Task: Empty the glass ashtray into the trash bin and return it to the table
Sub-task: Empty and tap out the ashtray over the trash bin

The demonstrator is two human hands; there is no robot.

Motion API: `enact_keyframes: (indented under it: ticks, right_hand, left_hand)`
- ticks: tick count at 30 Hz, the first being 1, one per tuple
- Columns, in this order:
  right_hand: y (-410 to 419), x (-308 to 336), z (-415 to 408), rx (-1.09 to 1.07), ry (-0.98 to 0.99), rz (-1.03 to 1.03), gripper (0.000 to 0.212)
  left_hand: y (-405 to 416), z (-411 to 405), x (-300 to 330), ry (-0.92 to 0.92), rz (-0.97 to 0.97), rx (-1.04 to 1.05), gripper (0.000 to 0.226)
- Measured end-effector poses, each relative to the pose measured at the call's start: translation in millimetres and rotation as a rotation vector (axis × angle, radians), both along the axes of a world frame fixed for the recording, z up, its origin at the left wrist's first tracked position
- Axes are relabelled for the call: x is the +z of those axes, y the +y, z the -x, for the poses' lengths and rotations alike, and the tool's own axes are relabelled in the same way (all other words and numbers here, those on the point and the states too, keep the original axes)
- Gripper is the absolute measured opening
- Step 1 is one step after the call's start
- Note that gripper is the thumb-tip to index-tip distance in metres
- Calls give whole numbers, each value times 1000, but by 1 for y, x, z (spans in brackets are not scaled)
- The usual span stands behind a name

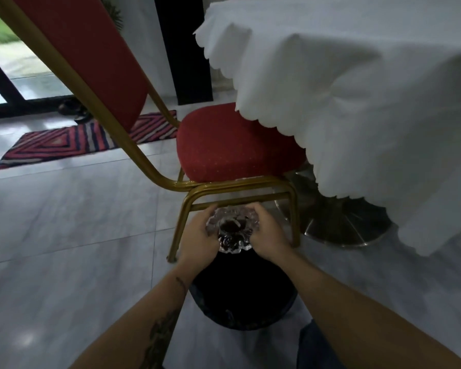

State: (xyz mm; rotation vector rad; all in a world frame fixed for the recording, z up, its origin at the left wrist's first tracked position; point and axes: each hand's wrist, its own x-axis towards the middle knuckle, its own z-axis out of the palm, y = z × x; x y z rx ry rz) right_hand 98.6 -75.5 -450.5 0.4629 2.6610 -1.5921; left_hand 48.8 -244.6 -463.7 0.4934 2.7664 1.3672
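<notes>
Forearms, two, bare, are seen entering from the lower edge and converging toward the middle of the view; dark tattoo marks are borne on the left one. A patch of blue cloth is seen between them at the bottom edge; what it belongs to cannot be told.

Left hand (197,237): curled around the left rim of the glass ashtray (233,230), fingers wrapped over the far edge, thumb on the near side. A firm grasp is shown.

Right hand (268,235): closed likewise on the right rim, fingers bent over the far edge. The ashtray is thus gripped from both sides.

Glass ashtray: clear, scalloped, with dark matter seen through its centre. It is held in the air, tilted with the near edge lowest, directly above the far rim of the trash bin (244,291). Whether anything is falling from it cannot be told.

Trash bin: round, black, dark inside, set on the floor (64,222) just before the chair.

Chair (224,145): red padded seat and back, gold metal frame; its front leg rail is seen just beyond the hands. The seat is partly tucked under the table.

Table (357,89): covered by a white cloth with a scalloped hem hanging low; a round metal base (338,225) is visible beneath it.

Floor: pale grey glossy tiles. A striped red and dark rug (72,141) is laid well beyond the chair, near a glass door.
</notes>
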Motion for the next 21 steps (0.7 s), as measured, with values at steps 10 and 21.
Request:
enact_keyframes:
  ticks: [10,21]
  right_hand:
    - [-5,-9,-19,36,156,-185,61]
    - [5,-21,-20,212,266,-488,59]
  left_hand:
    - [-6,-13,0,188,88,-148,48]
    - [-18,-10,-9,343,307,-301,42]
